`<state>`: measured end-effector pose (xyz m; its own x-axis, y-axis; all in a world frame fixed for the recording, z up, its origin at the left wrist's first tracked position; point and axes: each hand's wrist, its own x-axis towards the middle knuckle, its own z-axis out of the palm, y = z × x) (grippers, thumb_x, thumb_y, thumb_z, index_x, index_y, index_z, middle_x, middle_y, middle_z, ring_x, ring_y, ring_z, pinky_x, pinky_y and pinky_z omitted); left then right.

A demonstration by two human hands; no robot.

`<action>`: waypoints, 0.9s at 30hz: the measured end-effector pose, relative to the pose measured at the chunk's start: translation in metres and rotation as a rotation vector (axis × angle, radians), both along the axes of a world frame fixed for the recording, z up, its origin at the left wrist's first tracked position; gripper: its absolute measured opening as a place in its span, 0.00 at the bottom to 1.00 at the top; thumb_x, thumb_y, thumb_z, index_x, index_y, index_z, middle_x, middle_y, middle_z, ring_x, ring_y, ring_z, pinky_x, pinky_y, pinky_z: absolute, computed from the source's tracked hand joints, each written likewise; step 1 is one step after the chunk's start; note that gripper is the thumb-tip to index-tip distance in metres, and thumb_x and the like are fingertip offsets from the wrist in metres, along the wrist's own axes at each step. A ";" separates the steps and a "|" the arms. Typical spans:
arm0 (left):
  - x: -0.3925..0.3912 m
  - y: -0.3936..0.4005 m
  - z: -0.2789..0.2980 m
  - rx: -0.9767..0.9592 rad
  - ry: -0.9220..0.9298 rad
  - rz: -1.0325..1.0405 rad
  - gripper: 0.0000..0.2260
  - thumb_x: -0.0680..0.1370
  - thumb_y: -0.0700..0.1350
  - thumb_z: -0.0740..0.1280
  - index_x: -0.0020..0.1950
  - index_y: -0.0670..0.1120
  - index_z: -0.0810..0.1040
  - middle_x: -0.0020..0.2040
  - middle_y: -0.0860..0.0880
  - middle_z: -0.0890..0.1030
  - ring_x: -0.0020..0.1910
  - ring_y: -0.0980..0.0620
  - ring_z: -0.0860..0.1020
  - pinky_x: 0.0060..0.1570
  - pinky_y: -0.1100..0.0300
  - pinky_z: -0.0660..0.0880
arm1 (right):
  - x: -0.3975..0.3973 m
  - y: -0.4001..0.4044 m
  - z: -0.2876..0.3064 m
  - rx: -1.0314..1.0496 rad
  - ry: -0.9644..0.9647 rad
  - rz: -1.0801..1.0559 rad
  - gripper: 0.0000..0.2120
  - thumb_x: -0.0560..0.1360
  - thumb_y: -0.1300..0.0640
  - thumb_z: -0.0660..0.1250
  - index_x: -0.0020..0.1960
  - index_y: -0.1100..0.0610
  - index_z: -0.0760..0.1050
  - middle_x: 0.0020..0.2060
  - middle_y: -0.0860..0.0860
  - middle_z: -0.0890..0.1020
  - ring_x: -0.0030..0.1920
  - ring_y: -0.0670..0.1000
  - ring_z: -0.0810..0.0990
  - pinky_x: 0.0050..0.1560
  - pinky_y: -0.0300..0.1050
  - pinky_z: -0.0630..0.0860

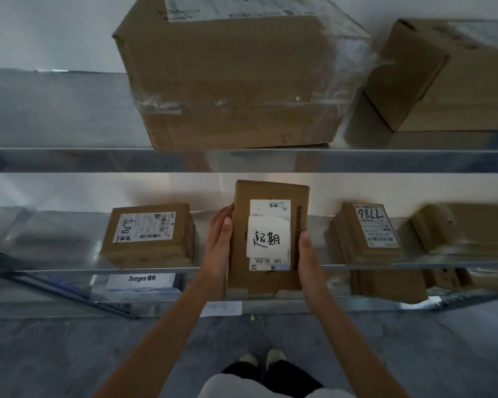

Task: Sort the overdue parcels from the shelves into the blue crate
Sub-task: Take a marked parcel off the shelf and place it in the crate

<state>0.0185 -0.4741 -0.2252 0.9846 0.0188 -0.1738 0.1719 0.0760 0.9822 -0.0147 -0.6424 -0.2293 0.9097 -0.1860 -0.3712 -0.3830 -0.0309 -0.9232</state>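
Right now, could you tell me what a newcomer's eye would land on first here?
First, the parcel held between the left hand and right hand at the middle shelf, its white note handwritten in black. Then the big taped box on the shelf above.

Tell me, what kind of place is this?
Probably a parcel pickup point or small storeroom. Metal shelves hold taped cardboard boxes with shipping labels, and both hands hold a parcel bearing a handwritten note.

Dim light; shiny metal shelving stands against a pale wall; grey floor below.
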 end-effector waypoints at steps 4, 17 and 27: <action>-0.004 -0.007 -0.007 -0.036 0.068 -0.074 0.20 0.76 0.64 0.59 0.68 0.64 0.69 0.69 0.49 0.73 0.65 0.50 0.74 0.65 0.43 0.72 | -0.005 0.000 0.000 -0.074 -0.032 -0.118 0.23 0.82 0.41 0.47 0.71 0.48 0.67 0.54 0.48 0.79 0.56 0.50 0.78 0.49 0.44 0.75; -0.011 -0.090 0.012 0.004 0.115 -0.382 0.24 0.79 0.60 0.51 0.75 0.54 0.63 0.64 0.48 0.78 0.57 0.50 0.81 0.51 0.56 0.81 | -0.047 -0.071 0.012 -0.061 -0.093 -0.426 0.20 0.79 0.38 0.56 0.66 0.45 0.73 0.57 0.47 0.81 0.57 0.50 0.80 0.62 0.58 0.75; -0.054 -0.254 0.045 0.097 0.036 -0.559 0.24 0.80 0.61 0.48 0.73 0.57 0.65 0.61 0.51 0.79 0.55 0.55 0.80 0.50 0.59 0.79 | -0.117 -0.208 0.036 0.046 -0.159 -0.693 0.19 0.80 0.38 0.52 0.55 0.45 0.77 0.51 0.50 0.84 0.53 0.51 0.83 0.58 0.57 0.77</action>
<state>-0.0355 -0.7279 -0.1805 0.8431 -0.4858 -0.2308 0.1934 -0.1266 0.9729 -0.1319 -0.8506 -0.1937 0.6314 -0.7287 -0.2652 -0.1608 0.2115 -0.9641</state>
